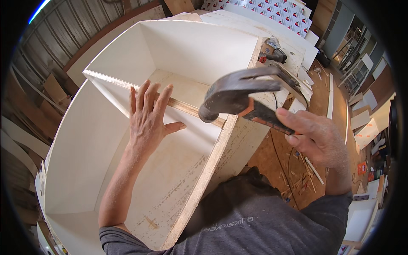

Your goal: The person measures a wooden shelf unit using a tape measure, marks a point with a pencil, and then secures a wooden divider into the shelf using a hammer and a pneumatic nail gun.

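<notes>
My right hand (315, 134) grips a claw hammer (238, 91) by its black and orange handle. The hammer's head hangs over the joint where a middle divider (189, 107) meets the front edge (199, 189) of a white wooden cabinet box (76, 144). Whether the hammer face touches the wood cannot be made out. My left hand (146, 112) lies with spread fingers over the divider's top edge, thumb stretched out along its white side. The divider splits the box into two compartments, with bare raw edges facing up.
A red and black power tool (272, 55) lies on a white panel beyond the box. Patterned sheets (276, 17) are stacked at the back. Wood scraps (304, 174) and a dark cord (278, 153) litter the brown floor. Boards lean along the metal wall (63, 32) at left.
</notes>
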`<act>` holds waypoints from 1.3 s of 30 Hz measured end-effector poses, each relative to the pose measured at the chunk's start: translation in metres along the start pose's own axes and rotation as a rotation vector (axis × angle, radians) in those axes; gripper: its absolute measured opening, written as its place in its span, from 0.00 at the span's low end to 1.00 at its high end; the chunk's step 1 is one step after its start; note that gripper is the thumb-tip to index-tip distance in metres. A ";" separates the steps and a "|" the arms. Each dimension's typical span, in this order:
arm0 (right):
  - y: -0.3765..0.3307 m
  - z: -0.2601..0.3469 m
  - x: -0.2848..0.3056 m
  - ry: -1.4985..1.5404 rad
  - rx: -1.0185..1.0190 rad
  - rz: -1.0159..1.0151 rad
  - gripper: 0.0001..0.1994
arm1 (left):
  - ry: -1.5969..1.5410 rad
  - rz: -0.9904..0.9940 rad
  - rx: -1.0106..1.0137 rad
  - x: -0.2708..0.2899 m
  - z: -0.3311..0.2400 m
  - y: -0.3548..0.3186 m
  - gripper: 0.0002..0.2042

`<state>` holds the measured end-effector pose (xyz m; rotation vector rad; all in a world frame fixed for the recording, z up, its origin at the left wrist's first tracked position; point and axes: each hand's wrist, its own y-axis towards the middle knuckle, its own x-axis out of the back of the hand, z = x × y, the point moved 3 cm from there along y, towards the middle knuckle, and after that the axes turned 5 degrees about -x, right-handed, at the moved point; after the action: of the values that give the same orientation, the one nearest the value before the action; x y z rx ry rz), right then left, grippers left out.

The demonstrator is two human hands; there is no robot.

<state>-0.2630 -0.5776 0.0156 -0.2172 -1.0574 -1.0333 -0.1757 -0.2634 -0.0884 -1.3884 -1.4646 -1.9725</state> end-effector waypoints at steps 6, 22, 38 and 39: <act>-0.007 -0.010 -0.003 -0.053 -0.141 0.058 0.26 | 0.023 0.017 0.005 0.004 -0.005 0.003 0.52; -0.016 -0.017 -0.002 0.091 -0.092 -0.143 0.27 | 0.038 0.009 0.002 0.008 -0.009 0.002 0.51; -0.024 -0.021 -0.006 0.230 -0.473 -0.072 0.22 | 0.048 0.012 -0.031 0.007 -0.009 0.007 0.48; -0.024 -0.022 -0.007 0.254 -0.474 -0.095 0.22 | 0.020 0.025 -0.036 0.008 -0.010 0.009 0.48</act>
<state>-0.2693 -0.5995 -0.0093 -0.4096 -0.5875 -1.3510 -0.1786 -0.2734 -0.0768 -1.3904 -1.4033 -2.0012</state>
